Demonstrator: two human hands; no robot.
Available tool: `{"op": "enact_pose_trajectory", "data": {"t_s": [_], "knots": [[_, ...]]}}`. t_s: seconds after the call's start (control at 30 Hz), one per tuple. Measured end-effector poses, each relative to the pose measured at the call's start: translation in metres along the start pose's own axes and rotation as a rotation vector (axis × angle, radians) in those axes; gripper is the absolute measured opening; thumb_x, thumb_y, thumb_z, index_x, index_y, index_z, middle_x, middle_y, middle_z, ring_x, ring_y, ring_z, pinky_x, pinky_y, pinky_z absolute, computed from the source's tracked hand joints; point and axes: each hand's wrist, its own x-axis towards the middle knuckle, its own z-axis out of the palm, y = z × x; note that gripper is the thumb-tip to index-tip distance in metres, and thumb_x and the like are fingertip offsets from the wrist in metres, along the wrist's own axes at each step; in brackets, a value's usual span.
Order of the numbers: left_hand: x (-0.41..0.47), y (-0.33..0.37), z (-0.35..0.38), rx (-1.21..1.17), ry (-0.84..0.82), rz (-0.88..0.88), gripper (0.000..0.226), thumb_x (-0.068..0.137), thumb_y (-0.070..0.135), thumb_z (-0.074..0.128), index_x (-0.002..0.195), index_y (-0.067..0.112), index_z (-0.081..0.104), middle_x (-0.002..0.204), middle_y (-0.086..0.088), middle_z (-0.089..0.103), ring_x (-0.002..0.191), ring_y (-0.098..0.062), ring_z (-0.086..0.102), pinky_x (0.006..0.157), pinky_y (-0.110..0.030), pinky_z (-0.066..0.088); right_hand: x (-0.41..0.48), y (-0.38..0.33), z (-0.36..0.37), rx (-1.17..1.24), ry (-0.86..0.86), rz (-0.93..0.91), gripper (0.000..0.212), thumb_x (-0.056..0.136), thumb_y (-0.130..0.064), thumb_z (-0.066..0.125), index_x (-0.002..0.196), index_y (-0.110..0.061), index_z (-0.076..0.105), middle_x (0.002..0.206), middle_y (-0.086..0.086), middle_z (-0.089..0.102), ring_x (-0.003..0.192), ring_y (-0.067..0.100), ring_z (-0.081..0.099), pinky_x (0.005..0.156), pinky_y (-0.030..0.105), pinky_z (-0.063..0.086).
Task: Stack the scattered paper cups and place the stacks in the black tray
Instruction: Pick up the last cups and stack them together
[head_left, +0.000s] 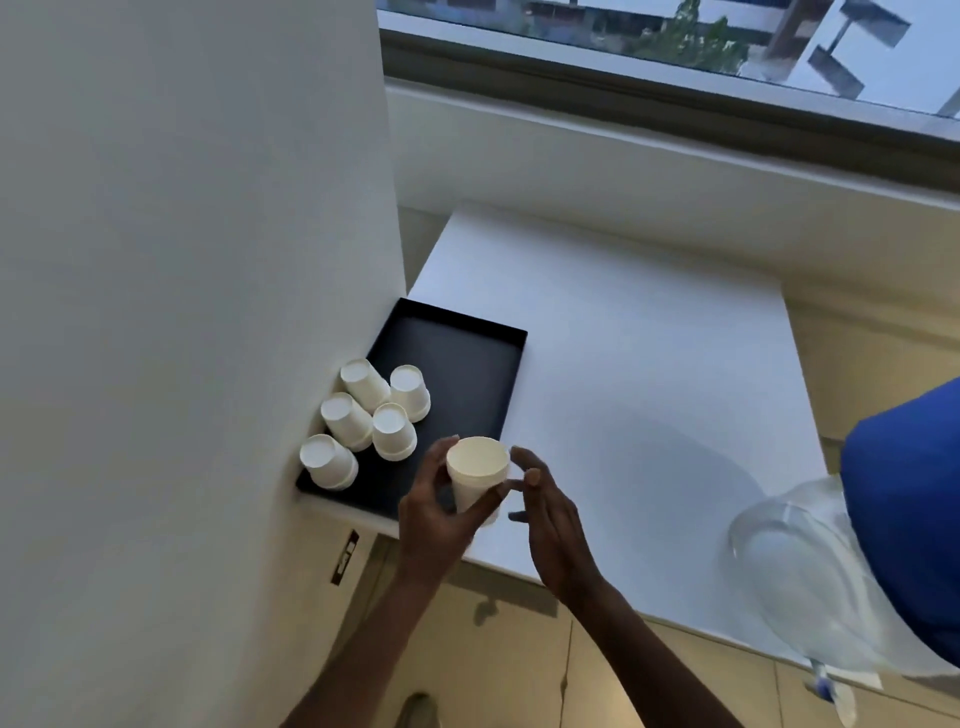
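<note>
- Tray (462, 358), black, at left edge of white tabletop (623, 364), against wall; five upside-down cup stacks (363, 415) in its near-left part.
- Left hand (441, 514) grasping inverted paper cup (477, 475) just beside tray's near-right corner.
- Right hand (550, 519) released, fingertips near cup.

Readable text: none.
Paper cups (410, 391): plain white, no print.
Wall plate (345, 556): dark, its marks too blurred to read.
</note>
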Motion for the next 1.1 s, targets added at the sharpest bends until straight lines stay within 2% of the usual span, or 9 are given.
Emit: {"op": "enact_pose_trajectory", "data": {"t_s": [0.1, 0.17, 0.3, 0.4, 0.5, 0.73, 0.87, 0.97, 1.1], "knots": [[0.008, -0.012, -0.01, -0.081, 0.058, -0.13, 0.072, 0.073, 0.045, 0.091, 0.134, 0.023, 0.059, 0.126, 0.01, 0.07, 0.115, -0.008, 0.068, 0.093, -0.024, 0.056, 0.002, -0.001, 0.02, -0.044, -0.052, -0.032, 0.032, 0.108, -0.038, 0.033, 0.135, -0.041, 0.049, 0.128, -0.037, 0.058, 0.119, 0.006, 0.062, 0.09, 0.031, 0.059], [0.012, -0.018, -0.016, -0.116, 0.098, -0.228, 0.065, 0.075, 0.042, 0.091, 0.129, 0.025, 0.061, 0.121, 0.008, 0.073, 0.108, -0.009, 0.071, 0.089, -0.027, 0.059, 0.004, 0.002, 0.034, -0.079, -0.078, -0.057, 0.031, 0.105, -0.036, 0.046, 0.136, -0.034, 0.05, 0.125, -0.03, 0.062, 0.109, 0.006, 0.067, 0.085, 0.034, 0.061], [0.019, -0.03, -0.031, -0.222, 0.163, -0.438, 0.049, 0.081, 0.042, 0.085, 0.124, 0.025, 0.067, 0.114, 0.005, 0.077, 0.099, -0.004, 0.074, 0.075, -0.018, 0.059, 0.016, 0.011, 0.064, -0.194, -0.096, -0.147, 0.054, 0.089, -0.033, 0.076, 0.135, -0.021, 0.05, 0.118, -0.007, 0.066, 0.089, 0.003, 0.069, 0.069, 0.016, 0.058], [0.027, -0.041, -0.04, -0.212, 0.206, -0.607, 0.047, 0.085, 0.053, 0.076, 0.121, 0.023, 0.071, 0.11, 0.001, 0.078, 0.092, -0.01, 0.074, 0.059, -0.018, 0.057, 0.027, 0.017, 0.082, -0.307, -0.092, -0.174, 0.062, 0.085, -0.037, 0.078, 0.136, -0.017, 0.05, 0.126, -0.003, 0.061, 0.098, 0.005, 0.063, 0.075, 0.004, 0.049], [0.037, -0.047, -0.045, -0.299, 0.215, -0.796, 0.053, 0.091, 0.059, 0.067, 0.122, 0.016, 0.069, 0.107, -0.006, 0.075, 0.091, -0.021, 0.073, 0.058, -0.03, 0.059, 0.04, 0.023, 0.098, -0.428, -0.078, -0.206, 0.065, 0.082, -0.039, 0.079, 0.136, -0.015, 0.05, 0.13, -0.002, 0.059, 0.11, 0.008, 0.058, 0.088, 0.013, 0.051], [0.048, -0.058, -0.055, -0.573, 0.264, -1.059, 0.066, 0.098, 0.068, 0.046, 0.12, 0.009, 0.065, 0.107, -0.016, 0.074, 0.081, -0.029, 0.068, 0.048, -0.027, 0.05, 0.066, 0.031, 0.13, -0.555, -0.126, -0.212, 0.061, 0.083, -0.025, 0.075, 0.138, -0.013, 0.05, 0.137, 0.003, 0.057, 0.12, 0.021, 0.057, 0.1, 0.036, 0.052], [0.05, -0.069, -0.061, -0.747, 0.244, -1.109, 0.057, 0.103, 0.063, 0.043, 0.109, 0.012, 0.068, 0.092, -0.012, 0.078, 0.088, -0.029, 0.07, 0.069, -0.037, 0.056, 0.075, 0.03, 0.141, -0.583, -0.165, -0.188, 0.06, 0.087, -0.021, 0.069, 0.142, -0.01, 0.048, 0.137, 0.007, 0.057, 0.121, 0.025, 0.057, 0.102, 0.034, 0.048], [0.051, -0.076, -0.064, -0.815, 0.219, -1.16, 0.051, 0.104, 0.057, 0.046, 0.108, 0.013, 0.07, 0.082, -0.009, 0.08, 0.088, -0.027, 0.072, 0.074, -0.04, 0.057, 0.08, 0.029, 0.148, -0.592, -0.191, -0.165, 0.059, 0.089, -0.024, 0.067, 0.143, -0.011, 0.046, 0.135, 0.008, 0.057, 0.119, 0.026, 0.058, 0.098, 0.031, 0.047], [0.053, -0.084, -0.066, -0.805, 0.208, -1.204, 0.05, 0.103, 0.054, 0.05, 0.118, 0.012, 0.073, 0.095, -0.011, 0.08, 0.093, -0.027, 0.073, 0.079, -0.039, 0.058, 0.087, 0.031, 0.156, -0.603, -0.194, -0.099, 0.057, 0.089, -0.03, 0.066, 0.14, -0.012, 0.045, 0.129, 0.01, 0.059, 0.115, 0.028, 0.059, 0.093, 0.034, 0.048]]}}
